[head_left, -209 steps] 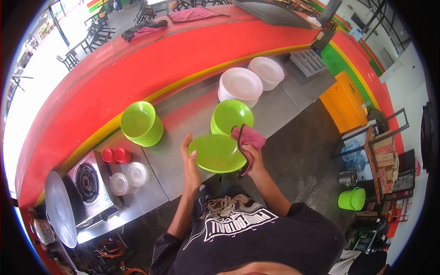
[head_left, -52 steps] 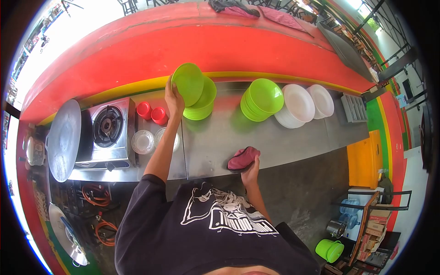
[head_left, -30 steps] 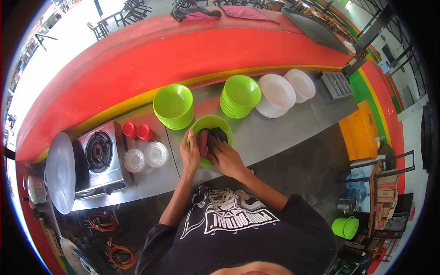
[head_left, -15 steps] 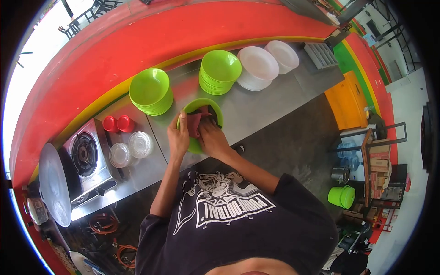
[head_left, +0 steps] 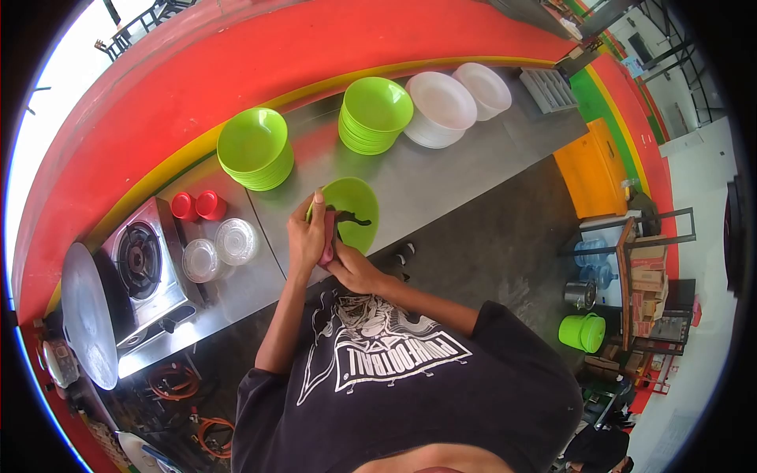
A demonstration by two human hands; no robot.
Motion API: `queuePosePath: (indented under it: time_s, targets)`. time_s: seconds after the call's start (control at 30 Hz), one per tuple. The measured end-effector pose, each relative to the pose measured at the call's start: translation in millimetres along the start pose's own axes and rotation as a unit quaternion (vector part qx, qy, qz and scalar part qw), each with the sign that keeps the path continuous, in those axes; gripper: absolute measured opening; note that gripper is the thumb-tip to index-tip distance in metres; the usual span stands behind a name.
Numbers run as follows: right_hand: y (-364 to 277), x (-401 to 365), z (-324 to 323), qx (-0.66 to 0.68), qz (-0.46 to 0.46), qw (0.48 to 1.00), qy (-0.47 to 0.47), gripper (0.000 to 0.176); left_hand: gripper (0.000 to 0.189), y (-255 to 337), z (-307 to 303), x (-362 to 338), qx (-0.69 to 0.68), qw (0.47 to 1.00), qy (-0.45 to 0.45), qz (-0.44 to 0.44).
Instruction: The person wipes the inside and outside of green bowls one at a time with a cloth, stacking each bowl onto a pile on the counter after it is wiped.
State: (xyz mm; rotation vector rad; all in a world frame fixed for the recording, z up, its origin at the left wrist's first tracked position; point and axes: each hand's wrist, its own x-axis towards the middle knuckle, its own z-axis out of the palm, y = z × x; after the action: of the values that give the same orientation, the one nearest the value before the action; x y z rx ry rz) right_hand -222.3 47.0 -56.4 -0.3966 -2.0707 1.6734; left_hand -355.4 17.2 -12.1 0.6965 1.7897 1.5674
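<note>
My left hand [head_left: 304, 236] grips the left side of a green bowl [head_left: 359, 206], its thumb over the rim. The bowl is tilted so that its inside faces me. At the bowl's near side, my right hand [head_left: 356, 270] is closed on a dull red cloth [head_left: 328, 240], which bunches up between the two hands. A dark strip, seemingly part of the cloth, lies across the inside of the bowl. Beyond the bowl stand two stacks of green bowls, one on the left [head_left: 254, 150] and one on the right [head_left: 377, 114].
White plates [head_left: 441, 106] are stacked at the back of the steel counter [head_left: 449, 173], near a grey slotted tray [head_left: 547, 91]. Leftward are red cups [head_left: 197, 206], clear glass dishes [head_left: 219, 251] and a gas stove [head_left: 142, 260] beside a large pan [head_left: 88, 315]. A red wall backs the counter.
My right hand has moved from inside the bowl toward me, to its near side, drawing the cloth along. More of the bowl's inside now shows. My left hand keeps its grip.
</note>
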Motion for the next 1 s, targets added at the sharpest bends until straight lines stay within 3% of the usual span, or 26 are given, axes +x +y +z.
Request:
queuePosePath:
  time_s: [0.13,0.2,0.23,0.33,0.43,0.63,0.73,0.83,0.93,1.0]
  targets:
    - [-12,-15,-20,-0.172,0.008,0.980,-0.100,0.027,0.050,14,-18,-4,0.046,0.998,0.005,-0.052]
    - [0,-14,-32,-0.272,-0.020,0.957,-0.104,0.030,0.050,4,-20,-5,0.068,0.997,0.020,0.016]
    - [5,-12,-36,-0.308,-0.050,0.949,-0.054,0.029,0.051,-1,-20,-6,0.079,0.995,0.028,0.050]
    - [17,0,-47,-0.403,-0.120,0.905,0.062,0.028,0.052,-6,-20,-8,0.086,0.996,0.016,0.026]
    - [21,-6,-29,-0.392,-0.054,0.917,0.059,0.033,0.052,-1,-11,-15,0.091,0.995,0.042,0.022]
    - [-18,-8,-9,-0.112,0.055,0.989,-0.078,0.046,0.055,6,-8,-19,-0.048,0.995,0.072,-0.041]
    - [-37,0,-9,-0.161,0.010,0.983,-0.083,0.050,0.057,6,-10,-14,-0.010,0.998,0.068,0.001]
    - [-15,-2,-8,-0.285,-0.025,0.954,-0.091,0.050,0.056,2,-22,-10,0.002,0.999,0.032,-0.016]
    - [-9,-5,-20,-0.359,-0.107,0.926,-0.047,0.047,0.055,7,-40,-7,0.022,0.995,-0.012,-0.092]
    - [-6,-5,-26,-0.374,-0.116,0.919,-0.047,0.045,0.050,4,-39,-10,-0.053,0.993,-0.006,-0.104]
